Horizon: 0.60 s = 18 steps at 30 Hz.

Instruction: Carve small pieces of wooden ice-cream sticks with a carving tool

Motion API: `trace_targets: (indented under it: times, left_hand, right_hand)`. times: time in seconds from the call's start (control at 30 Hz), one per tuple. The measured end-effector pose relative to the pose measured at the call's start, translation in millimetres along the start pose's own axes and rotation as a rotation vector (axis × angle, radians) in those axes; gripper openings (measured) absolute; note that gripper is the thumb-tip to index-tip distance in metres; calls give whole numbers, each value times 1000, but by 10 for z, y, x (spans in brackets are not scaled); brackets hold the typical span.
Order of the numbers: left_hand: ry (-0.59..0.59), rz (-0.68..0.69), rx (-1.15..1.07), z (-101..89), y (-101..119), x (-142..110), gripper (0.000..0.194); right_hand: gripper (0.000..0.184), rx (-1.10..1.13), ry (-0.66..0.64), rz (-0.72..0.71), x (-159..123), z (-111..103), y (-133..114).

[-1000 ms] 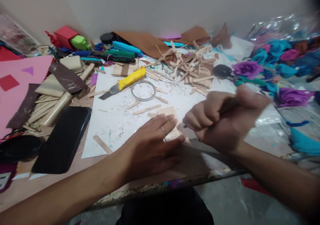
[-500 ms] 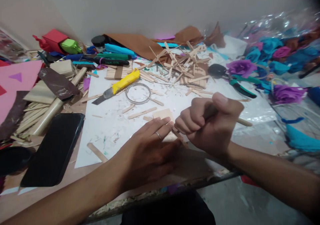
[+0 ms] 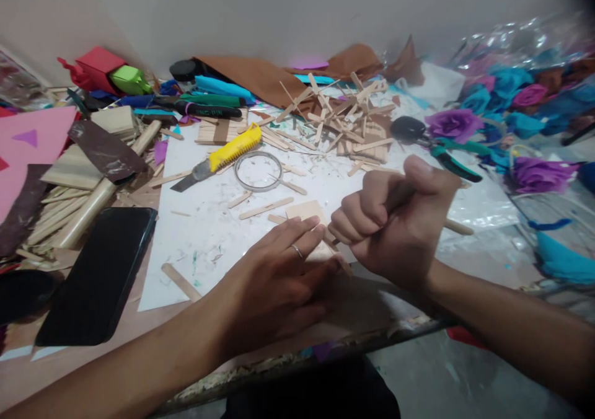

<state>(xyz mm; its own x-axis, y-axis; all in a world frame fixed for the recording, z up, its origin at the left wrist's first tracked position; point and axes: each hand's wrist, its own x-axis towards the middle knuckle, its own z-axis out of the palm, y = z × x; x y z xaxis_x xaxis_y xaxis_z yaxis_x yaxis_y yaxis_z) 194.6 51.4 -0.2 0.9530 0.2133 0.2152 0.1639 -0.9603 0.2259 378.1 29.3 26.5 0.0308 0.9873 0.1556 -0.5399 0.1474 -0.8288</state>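
Note:
My left hand point(image 3: 279, 276), with a ring on one finger, lies with its fingers stretched out over a small pale wooden piece point(image 3: 304, 210). The fingertips press on it and on a flat craft stick point(image 3: 341, 263) at its edge. My right hand point(image 3: 395, 220) is closed in a fist just to the right, thumb on top. A thin dark tip shows below its knuckles, beside the wood, but what the fist holds is mostly hidden. White paper point(image 3: 186, 251) lies under the work. Behind my left hand are a loose craft stick point(image 3: 266, 208) and a roll of clear tape point(image 3: 258, 172).
A yellow box cutter point(image 3: 235, 148) lies with its blade out. Heaped craft sticks point(image 3: 344, 115) lie at the back. On the left is a black phone point(image 3: 100, 276); on the right are green-handled pliers point(image 3: 455, 162) and purple paper flowers point(image 3: 542, 174). The table edge point(image 3: 279, 363) runs close in front.
My right fist has shifted slightly up and to the right, uncovering more of the craft stick by my left fingertips. My left hand stays nearly in place. The view has shifted a little.

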Motion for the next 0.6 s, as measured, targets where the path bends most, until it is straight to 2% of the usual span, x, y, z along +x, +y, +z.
trace_targets:
  times: [0.27,0.47,0.6]
  left_hand:
    - [32,32,-14,-16,13,33,35]
    - [30,47,2,-26,14,40,31]
    - [17,52,62,-21,35,14,37]
  right_hand:
    - [75,-8,48,-14,-17,57,37]
    - [77,-29,133,-17,-49,86,109]
    - [77,-27,142,-54,-52,95,122]
